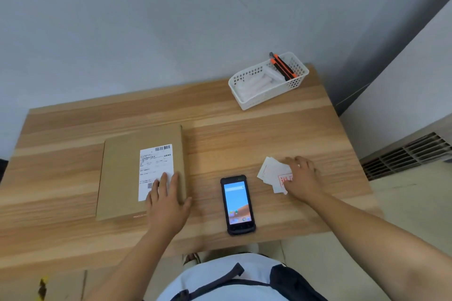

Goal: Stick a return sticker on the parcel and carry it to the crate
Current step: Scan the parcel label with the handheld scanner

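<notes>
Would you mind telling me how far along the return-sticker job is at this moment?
Early stage. Done: the parcel lies flat on the table, shipping label up, with no return sticker visible on it. In hand: the left hand rests flat on the parcel while the right hand reaches onto the loose sticker pile. Left: sticking one on and carrying the parcel to the crate, which isn't visible.

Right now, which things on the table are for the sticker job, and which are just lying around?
For the job:
parcel, under the left hand
stickers, under the right hand

Just lying around:
phone, screen lit
basket at the far corner
cutters in the basket

No crate shows.
</notes>
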A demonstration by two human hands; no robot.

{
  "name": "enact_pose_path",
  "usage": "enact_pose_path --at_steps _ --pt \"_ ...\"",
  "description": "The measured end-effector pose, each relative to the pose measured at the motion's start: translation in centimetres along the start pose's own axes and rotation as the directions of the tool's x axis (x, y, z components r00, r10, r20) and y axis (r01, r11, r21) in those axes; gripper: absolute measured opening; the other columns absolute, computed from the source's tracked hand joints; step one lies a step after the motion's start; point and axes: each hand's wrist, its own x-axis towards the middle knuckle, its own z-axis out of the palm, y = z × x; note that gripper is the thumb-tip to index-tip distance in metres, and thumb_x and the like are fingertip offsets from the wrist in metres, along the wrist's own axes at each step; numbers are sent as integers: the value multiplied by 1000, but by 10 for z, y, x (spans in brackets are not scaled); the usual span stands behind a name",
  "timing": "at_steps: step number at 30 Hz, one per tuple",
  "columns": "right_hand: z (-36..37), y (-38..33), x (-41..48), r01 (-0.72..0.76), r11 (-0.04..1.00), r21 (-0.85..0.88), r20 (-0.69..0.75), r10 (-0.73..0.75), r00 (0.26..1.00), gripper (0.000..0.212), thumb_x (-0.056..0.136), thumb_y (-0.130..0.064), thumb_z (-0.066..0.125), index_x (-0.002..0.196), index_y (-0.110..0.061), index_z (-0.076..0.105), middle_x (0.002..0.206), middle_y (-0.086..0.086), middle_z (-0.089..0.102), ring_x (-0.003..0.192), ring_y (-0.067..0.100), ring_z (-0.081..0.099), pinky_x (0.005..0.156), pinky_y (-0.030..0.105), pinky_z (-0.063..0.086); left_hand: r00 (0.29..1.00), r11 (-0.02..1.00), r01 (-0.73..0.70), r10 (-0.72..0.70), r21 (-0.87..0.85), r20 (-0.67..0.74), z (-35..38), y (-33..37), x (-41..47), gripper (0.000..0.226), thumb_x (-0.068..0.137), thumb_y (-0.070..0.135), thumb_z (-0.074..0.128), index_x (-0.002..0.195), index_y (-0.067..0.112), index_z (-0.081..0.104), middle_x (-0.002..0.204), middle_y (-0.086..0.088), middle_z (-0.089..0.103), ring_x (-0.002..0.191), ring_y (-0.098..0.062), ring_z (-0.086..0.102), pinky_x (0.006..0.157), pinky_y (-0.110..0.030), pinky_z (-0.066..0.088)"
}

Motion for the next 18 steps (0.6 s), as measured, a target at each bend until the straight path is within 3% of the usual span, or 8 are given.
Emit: enact_pose_path --at_steps 6,14,18 --pt "-18 24 10 163 962 -218 101 -144 984 82 72 -49 68 143 -22 37 149 8 31 141 30 22 109 45 23 1000 999 28 -28 20 -3 4 2 0 80 93 53 47 157 30 4 167 -4 1 153 -29 -2 123 -45 5" --pt "-13 35 8 117 979 -164 5 -118 993 65 81 -36 66 141 -24 45 153 8 32 141 28 24 108 43 23 998 998 58 -58 9 -10 5 10 -2 82 92 53 50 157 29 6 167 -4 3 153 -28 -1 122 -46 7" --pt "-5 38 6 114 977 -179 -74 -129 989 48 87 -28 63 133 -23 53 147 4 42 138 25 31 108 41 24 998 998 67 -67 11 -5 4 11 -1 82 92 54 49 157 30 5 167 -3 2 153 -27 -2 122 -45 6"
